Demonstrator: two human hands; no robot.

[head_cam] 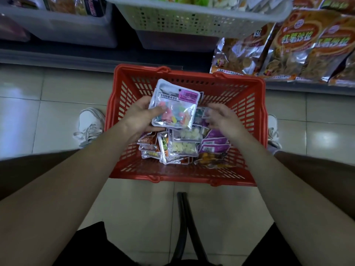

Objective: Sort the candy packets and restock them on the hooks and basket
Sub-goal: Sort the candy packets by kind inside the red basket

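Left hand (pixel 142 114) gripping candy packet (pixel 174 106) above red basket (pixel 247 116), right hand (pixel 222 118) blurred over loose packets (pixel 184 146) inside basket, its grip cannot be told, basket on floor (pixel 57 104)

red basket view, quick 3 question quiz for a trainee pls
1. True or false: the red basket stands on a shelf.
2. The left hand grips: A) a colourful candy packet, B) a bottle, C) nothing.
3. Fill in: the pale yellow candy packets lie ____ the red basket.

Key: 1 false, it stands on the tiled floor; 2 A; 3 inside.
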